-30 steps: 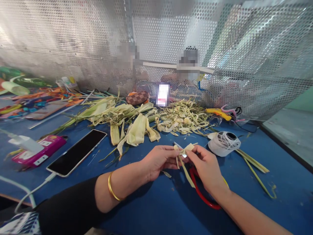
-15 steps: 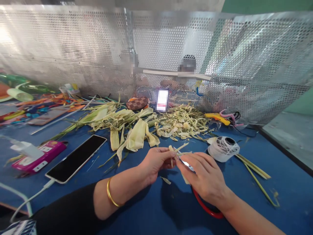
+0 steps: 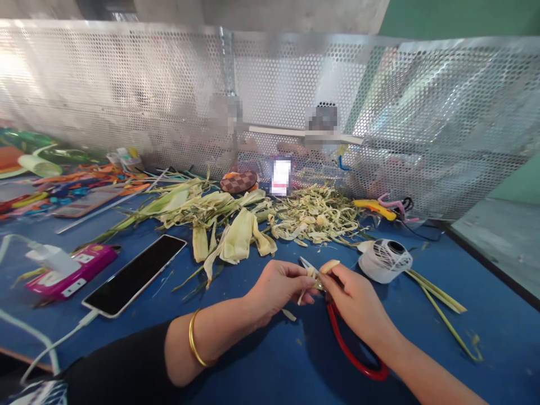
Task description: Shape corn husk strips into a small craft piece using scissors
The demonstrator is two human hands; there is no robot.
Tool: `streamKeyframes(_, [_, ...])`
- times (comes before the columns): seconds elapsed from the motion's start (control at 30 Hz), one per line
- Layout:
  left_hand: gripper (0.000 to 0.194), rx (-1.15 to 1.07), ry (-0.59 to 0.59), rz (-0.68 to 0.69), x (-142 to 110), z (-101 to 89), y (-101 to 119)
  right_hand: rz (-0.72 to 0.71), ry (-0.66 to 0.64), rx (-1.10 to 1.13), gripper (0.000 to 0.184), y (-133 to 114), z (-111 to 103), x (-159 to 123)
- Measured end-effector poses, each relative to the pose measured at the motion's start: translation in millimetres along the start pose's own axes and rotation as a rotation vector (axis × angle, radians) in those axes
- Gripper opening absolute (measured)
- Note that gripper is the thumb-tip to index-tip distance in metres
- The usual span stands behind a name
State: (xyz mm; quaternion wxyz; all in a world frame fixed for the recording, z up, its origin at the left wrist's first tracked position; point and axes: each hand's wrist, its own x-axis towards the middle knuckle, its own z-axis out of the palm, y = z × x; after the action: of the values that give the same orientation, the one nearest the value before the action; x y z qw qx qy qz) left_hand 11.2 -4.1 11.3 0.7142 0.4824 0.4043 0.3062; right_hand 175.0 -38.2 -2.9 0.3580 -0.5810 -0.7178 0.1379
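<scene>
My left hand (image 3: pixel 287 287) pinches a pale strip of corn husk (image 3: pixel 311 273) between thumb and fingers. Close beside it, my right hand (image 3: pixel 348 292) is closed on the same strip, whose free end sticks up past the fingertips. Beneath both hands lies a pair of scissors with red handles (image 3: pixel 354 360); the blades show between the hands and the rest is partly hidden. A small husk scrap (image 3: pixel 289 315) rests on the blue table (image 3: pixel 261 377) under my left hand. Just beyond my right hand stands a spool of white thread (image 3: pixel 383 261).
Corn husks (image 3: pixel 236 236) and a heap of shredded strips (image 3: pixel 318 216) lie ahead. On the left are a phone (image 3: pixel 135 275) on its cable and a purple power strip (image 3: pixel 73 270). Green stalks (image 3: pixel 439 292) lie to the right. A perforated metal screen (image 3: pixel 287 73) stands behind, with people beyond it.
My right hand passed over the husk strip towards my left fingers, then drew back slightly to the right. The strip's hanging tail no longer shows. The camera view has tilted upward.
</scene>
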Motion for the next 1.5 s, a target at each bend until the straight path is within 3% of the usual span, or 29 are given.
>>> streamKeyframes(0.13, [0.009, 0.047, -0.002, 0.015, -0.7, 1.0, -1.1, 0.164, -0.078, 0.056, 0.029, -2.8, -1.4, 1.8])
streamKeyframes(0.3, [0.012, 0.03, 0.048, 0.086, -1.8, 3.8, -3.5, 0.243, -0.004, 0.166, 0.029, -8.5, 5.0, 0.6])
streamKeyframes(0.4, [0.018, -0.084, 0.108, 0.075, -0.3, 2.3, -1.5, 0.279, -0.03, 0.331, 0.025, -9.8, 8.2, -1.7])
streamKeyframes(0.57, [0.021, -0.178, 0.181, 0.012, 3.4, -3.6, 2.9, 0.155, 0.013, 0.304, 0.019, -14.1, -0.6, -3.3])
streamKeyframes(0.67, [0.018, -0.162, 0.196, 0.026, 4.1, -4.5, 2.8, 0.034, -0.036, 0.283, 0.021, -19.8, -10.8, -3.0])
streamKeyframes(0.83, [0.021, -0.156, 0.148, 0.027, 5.0, -3.5, 2.4, 0.157, -0.191, 0.646, 0.028, -23.0, -25.3, -1.2])
streamKeyframes(0.97, [0.029, -0.167, 0.117, 0.026, 5.3, -3.6, 4.4, 0.24, -0.193, 0.888, 0.037, -14.0, -29.0, 3.3])
streamKeyframes(1.13, [0.029, -0.184, 0.062, 0.015, 4.5, -4.6, 3.8, 0.287, -0.097, 0.79, 0.031, -4.8, -23.6, 3.9])
streamKeyframes(1.2, [0.029, -0.203, 0.033, 0.01, 4.5, -4.8, 2.3, 0.213, -0.143, 0.754, 0.036, -6.1, -22.1, 2.4])
streamKeyframes(1.27, [0.029, -0.221, 0.026, -0.004, 4.6, -4.5, 0.7, 0.124, -0.156, 0.64, 0.028, -8.8, -21.9, 1.5])
streamKeyframes(1.33, [0.029, -0.221, 0.042, -0.011, 4.6, -3.5, -0.5, 0.002, -0.062, 0.47, 0.015, -11.4, -22.2, 1.1])
streamKeyframes(1.43, [0.024, -0.182, 0.059, 0.013, 4.1, -1.2, -1.4, -0.189, 0.106, 0.278, 0.013, -14.8, -20.8, 0.0])
streamKeyframes(1.5, [0.017, -0.128, 0.059, 0.038, 3.2, 0.6, -1.4, -0.204, 0.103, 0.25, 0.013, -17.3, -18.2, -1.7])
